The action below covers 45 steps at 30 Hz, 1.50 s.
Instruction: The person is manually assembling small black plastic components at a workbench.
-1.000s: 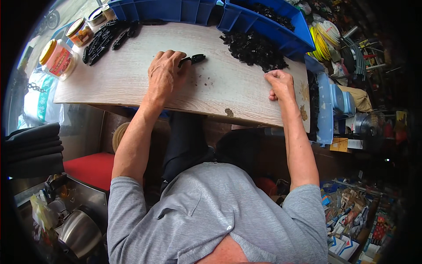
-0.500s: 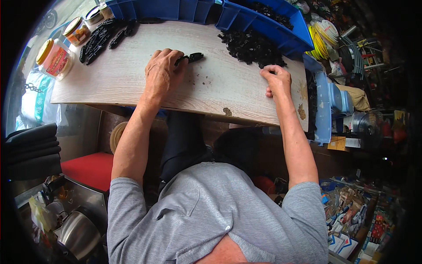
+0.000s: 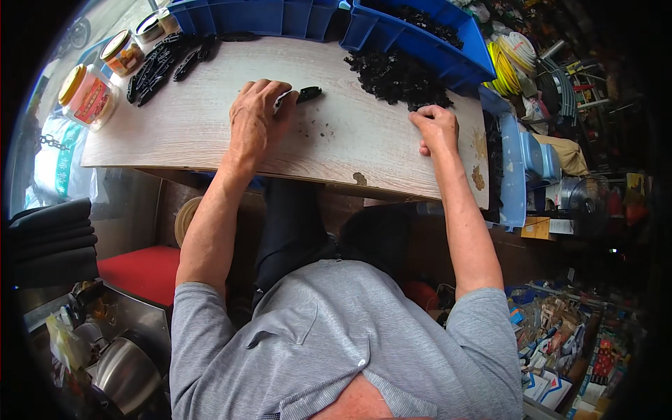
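My left hand [image 3: 259, 115] is closed round a long black plastic piece [image 3: 309, 94], whose far end sticks out past the fingers to the right. The rest of that piece is hidden under the hand. At the near edge of a heap of small black plastic parts [image 3: 399, 78], my right hand [image 3: 437, 128] has its thumb and forefinger pinched together. Whatever lies between those fingertips is too small or too hidden to make out. Several long black pieces [image 3: 157, 70], similar to the held one, lie piled at the table's far left.
Two blue bins [image 3: 255, 19] [image 3: 427, 42] stand along the back of the pale wooden table [image 3: 336, 140]. Lidded jars [image 3: 89, 98] line its left edge. Dark crumbs [image 3: 322, 129] lie mid-table. A light-blue crate [image 3: 514, 175] adjoins the right edge.
My right hand has shifted very slightly left along the heap's edge, still pinched. My left hand keeps hold of the long black piece, almost unmoved.
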### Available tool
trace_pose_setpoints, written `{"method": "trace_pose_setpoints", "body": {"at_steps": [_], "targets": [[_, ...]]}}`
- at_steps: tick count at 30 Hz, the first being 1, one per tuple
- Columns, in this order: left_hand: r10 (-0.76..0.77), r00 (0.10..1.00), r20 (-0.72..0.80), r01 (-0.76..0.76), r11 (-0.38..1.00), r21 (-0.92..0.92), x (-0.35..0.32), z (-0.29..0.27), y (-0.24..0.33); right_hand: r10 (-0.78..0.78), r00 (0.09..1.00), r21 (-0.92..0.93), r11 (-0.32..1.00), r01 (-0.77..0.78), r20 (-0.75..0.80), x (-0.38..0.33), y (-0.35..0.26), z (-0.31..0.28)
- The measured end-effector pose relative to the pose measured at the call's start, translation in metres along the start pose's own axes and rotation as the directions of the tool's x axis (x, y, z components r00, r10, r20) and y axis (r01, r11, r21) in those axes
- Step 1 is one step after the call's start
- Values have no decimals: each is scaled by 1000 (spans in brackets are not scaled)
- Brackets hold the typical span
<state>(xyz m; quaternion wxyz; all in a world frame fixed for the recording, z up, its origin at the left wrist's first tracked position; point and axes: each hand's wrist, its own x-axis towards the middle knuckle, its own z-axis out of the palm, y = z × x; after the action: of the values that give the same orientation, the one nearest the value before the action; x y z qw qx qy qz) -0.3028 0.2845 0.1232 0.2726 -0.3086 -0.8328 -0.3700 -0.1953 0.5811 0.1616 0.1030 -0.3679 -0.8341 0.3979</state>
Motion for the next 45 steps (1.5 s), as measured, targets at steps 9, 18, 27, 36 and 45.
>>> {"method": "trace_pose_setpoints", "body": {"at_steps": [9,18,27,36,45], "targets": [[-335,907,256,420,663,-620,-27,14,49,68,989,274,956,-102,129,-7,18,-12],[-252,820,514,553,577,-600,-1,85,113,6,962,444,887,-131,272,-30,20,-14],[-294,696,655,712,393,-581,21,115,129,-99,952,535,842,-74,289,-29,35,-11],[-327,737,592,674,296,-676,13,121,124,-113,960,537,842,-45,257,-36,23,-7],[-244,698,673,708,92,-701,11,109,121,-165,973,608,793,32,164,-37,27,1]]}}
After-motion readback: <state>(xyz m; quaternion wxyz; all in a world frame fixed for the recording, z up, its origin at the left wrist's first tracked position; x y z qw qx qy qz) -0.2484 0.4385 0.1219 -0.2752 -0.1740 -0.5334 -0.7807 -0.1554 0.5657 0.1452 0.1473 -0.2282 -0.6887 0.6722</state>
